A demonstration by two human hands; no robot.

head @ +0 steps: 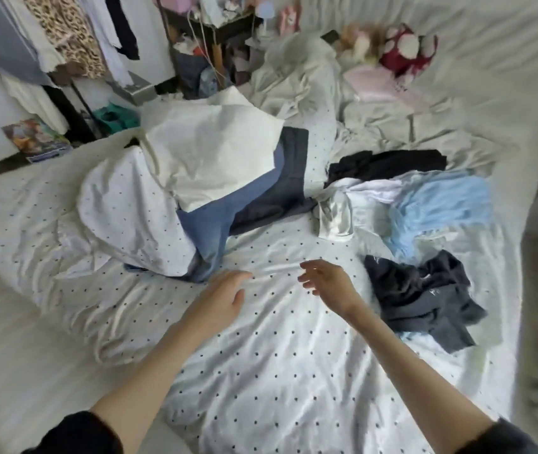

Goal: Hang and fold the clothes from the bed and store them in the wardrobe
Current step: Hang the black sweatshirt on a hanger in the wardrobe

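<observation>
A dotted white sheet covers the bed (pixel 261 355). At its middle lies a pile with a cream garment (pixel 208 152) on top, blue jeans (pixel 208 224) under it and a dark grey piece (pixel 290 178) beside them. To the right lie a black garment (pixel 389 165), a white one (pixel 343 211), a light blue one (pixel 438 204) and a crumpled dark grey one (pixel 425 293). My left hand (pixel 225 294) hovers with relaxed fingers just below the jeans. My right hand (pixel 326 280) reaches forward, fingers spread, holding nothing.
A clothes rack (pixel 64 37) with hanging garments stands at the top left. A cluttered dark side table (pixel 215 34) is behind the bed. Plush toys (pixel 405 50) and a pink pillow (pixel 375 83) lie near the head of the bed. A dotted duvet (pixel 130 217) bulges left of the pile.
</observation>
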